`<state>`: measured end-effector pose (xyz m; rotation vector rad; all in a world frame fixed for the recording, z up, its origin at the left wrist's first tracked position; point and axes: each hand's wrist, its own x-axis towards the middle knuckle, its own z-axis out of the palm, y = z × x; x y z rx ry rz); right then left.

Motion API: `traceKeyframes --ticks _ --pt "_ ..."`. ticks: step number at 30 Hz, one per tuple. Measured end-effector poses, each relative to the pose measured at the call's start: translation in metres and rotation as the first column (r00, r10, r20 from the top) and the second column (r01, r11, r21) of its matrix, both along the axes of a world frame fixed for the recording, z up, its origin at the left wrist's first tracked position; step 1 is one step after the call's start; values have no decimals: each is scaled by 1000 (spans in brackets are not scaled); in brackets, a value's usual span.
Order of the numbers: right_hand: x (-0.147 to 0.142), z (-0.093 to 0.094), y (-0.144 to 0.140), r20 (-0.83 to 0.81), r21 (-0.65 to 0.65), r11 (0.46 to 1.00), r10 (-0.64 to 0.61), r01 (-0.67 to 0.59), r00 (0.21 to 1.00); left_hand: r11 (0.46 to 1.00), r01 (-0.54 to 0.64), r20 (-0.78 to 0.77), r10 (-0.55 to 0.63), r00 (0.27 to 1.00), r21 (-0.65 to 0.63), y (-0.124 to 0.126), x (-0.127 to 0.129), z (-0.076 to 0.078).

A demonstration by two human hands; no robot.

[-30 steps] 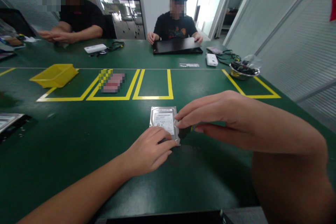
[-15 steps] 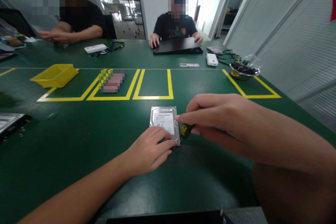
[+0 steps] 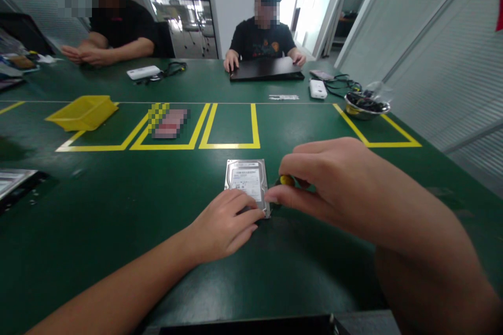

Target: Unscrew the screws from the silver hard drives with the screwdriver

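Drive (image 3: 247, 174), long axis twelve-to-six, lies nine o'clock from right hand (image 3: 330, 183) pinching tool (image 3: 287, 181); nearer left hand (image 3: 223, 226) touches drive, grip unclear.

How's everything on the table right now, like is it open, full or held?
Hard drive: lying flat, label up, partly under the left hand.
Dark-and-yellow tool: held in the right hand.
Yellow bin: upright, open-topped.
Metal bowl: holding dark items.
Flat black object: can't tell whether it's open.
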<state>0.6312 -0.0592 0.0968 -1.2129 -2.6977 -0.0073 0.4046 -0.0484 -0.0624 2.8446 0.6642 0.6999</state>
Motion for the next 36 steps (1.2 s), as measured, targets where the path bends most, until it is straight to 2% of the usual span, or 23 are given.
traceKeyframes --ticks 5,12,19,25,30,36 --pt "-1 -4 0 40 90 995 -49 45 998 1000 -7 -11 7 1000 -13 -1 0 1" --pt "-7 -5 -2 111 111 990 -93 81 989 1000 -7 -20 6 1000 -15 -1 0 1" --pt "-4 -5 -4 17 95 994 -53 51 998 1000 -15 -25 15 1000 -26 -1 0 1" --pt "3 -2 -5 -57 -38 997 60 -63 997 998 -11 -21 10 1000 -66 0 0 3" --pt "8 3 -5 -122 -175 974 125 -145 985 997 -11 -28 9 1000 -75 1 0 2" --pt "10 6 -2 -217 -176 959 182 -221 959 997 -2 -20 1 1000 -72 1 -1 2"
